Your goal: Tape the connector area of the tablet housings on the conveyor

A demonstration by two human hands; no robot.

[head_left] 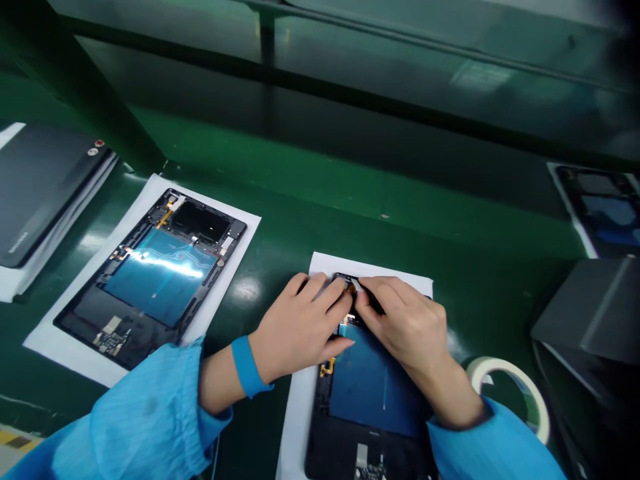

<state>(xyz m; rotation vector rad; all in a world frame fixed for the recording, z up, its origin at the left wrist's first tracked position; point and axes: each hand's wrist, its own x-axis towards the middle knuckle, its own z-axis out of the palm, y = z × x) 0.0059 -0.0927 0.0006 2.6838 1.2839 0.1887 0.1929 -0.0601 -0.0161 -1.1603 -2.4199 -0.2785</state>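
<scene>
An opened tablet (370,393) with a dark blue inner panel lies on a white sheet in front of me. My left hand (303,327), with a blue wrist band (247,367), rests over the tablet's top left corner. Its fingers are bent and apart, fingertips touching near an orange ribbon cable. My right hand (413,323) is closed in a pinch at the same corner. Between its thumb and forefinger sticks out a small white strip (357,285). Both hands cover much of the tablet's top end.
A second opened tablet (165,273) lies on white paper (45,340) at the left. Beyond it, dark closed tablets (45,193) sit on sheets. A tape roll (537,400) and a dark grey box-like object (590,307) are at the right. Another opened tablet (607,207) lies farther back.
</scene>
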